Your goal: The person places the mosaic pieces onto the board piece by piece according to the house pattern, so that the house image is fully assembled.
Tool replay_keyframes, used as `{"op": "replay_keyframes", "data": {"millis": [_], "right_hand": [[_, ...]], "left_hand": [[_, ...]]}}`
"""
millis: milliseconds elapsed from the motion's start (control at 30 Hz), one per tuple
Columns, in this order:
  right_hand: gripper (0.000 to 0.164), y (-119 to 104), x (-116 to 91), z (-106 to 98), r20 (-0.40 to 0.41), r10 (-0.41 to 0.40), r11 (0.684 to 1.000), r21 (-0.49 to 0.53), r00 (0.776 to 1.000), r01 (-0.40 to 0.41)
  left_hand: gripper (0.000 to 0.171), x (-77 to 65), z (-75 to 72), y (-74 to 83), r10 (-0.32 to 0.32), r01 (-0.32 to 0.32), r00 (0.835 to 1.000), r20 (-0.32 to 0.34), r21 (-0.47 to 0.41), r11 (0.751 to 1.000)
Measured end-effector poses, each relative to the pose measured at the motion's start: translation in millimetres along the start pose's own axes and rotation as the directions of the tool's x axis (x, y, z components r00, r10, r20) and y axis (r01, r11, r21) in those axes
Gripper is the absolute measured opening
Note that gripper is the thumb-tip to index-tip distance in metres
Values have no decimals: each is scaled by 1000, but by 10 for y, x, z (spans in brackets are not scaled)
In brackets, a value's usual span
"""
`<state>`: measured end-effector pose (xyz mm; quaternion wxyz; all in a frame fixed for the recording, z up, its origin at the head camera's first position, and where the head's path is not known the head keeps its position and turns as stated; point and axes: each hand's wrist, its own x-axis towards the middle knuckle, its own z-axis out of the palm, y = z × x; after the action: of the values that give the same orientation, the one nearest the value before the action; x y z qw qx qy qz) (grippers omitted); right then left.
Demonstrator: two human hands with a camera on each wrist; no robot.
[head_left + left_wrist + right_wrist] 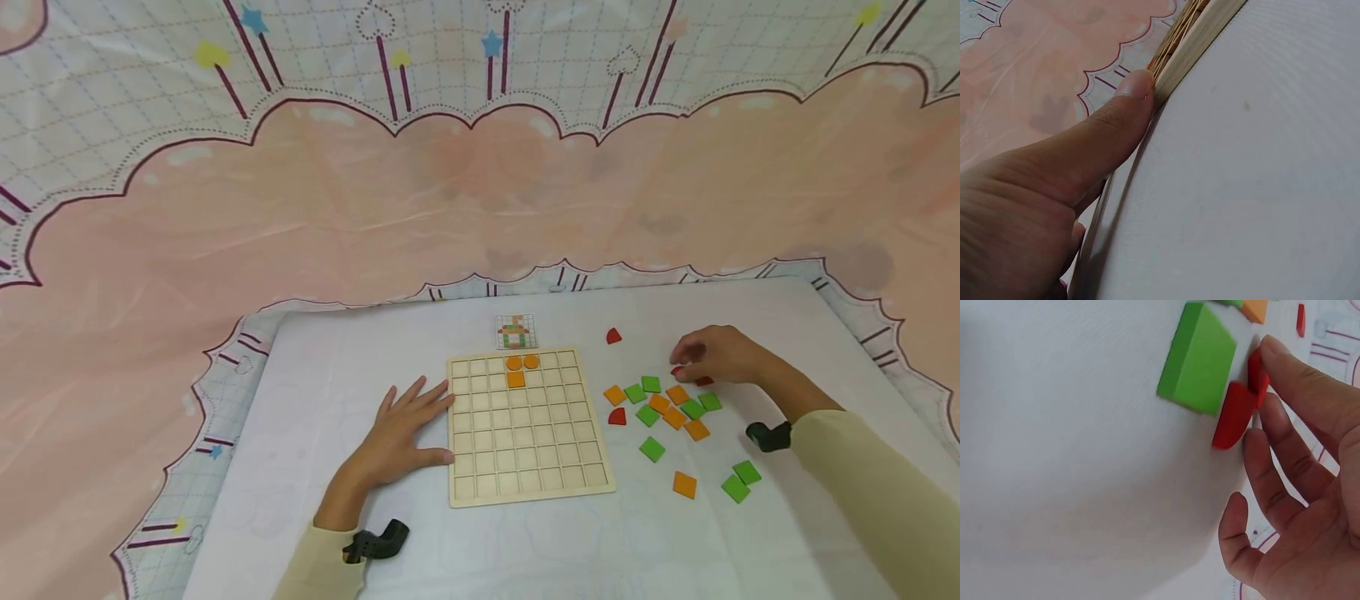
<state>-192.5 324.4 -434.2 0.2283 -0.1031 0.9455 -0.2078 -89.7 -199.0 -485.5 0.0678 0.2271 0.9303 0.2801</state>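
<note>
A square wooden grid board (528,433) lies flat, holding two orange round pieces (522,362) and an orange square (516,380) near its far edge. Fingers spread, my left hand (397,437) touches the board's left edge; in the left wrist view the thumb (1116,119) presses against its side. To the right of the board, my right hand (723,354) pinches a red quarter-round piece (1256,370) between thumb and finger. Close under that hand is another red piece (1232,415), beside a green square (1200,362) in the right wrist view.
Green squares (652,450) and orange squares (684,485) are scattered right of the board. Two more red pieces lie there, one farther back (613,336) and one near the board (617,416). A small pattern card (516,332) stands beyond the board on the white tabletop (337,350).
</note>
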Motion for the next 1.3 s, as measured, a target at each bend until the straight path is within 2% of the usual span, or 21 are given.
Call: {"op": "replay_keyframes", "data": {"millis": [333,533,833,1033,1300], "right_hand": [[21,15,3,-4,9,-13,999,38,1000,12],[15,-64,-1,-12,4,-39,999,37,999,39],[13,-384,140,134,-89,-127,986,98,988,135],[12,-631,232,235,-48,-170,972,155,984,176],[9,-914,341,389,-8,-274,934,237,962,268]], "left_hand": [[91,-8,-10,11,0,0,1000,-6,-3,1000],[91,4,-7,12,-3,3,1000,-1,-3,1000],[91,17,-20,30,-16,16,1000,5,-10,1000],[92,25,-15,31,-17,17,1000,15,-11,1000],[91,12,-15,40,-17,17,1000,9,0,1000]]}}
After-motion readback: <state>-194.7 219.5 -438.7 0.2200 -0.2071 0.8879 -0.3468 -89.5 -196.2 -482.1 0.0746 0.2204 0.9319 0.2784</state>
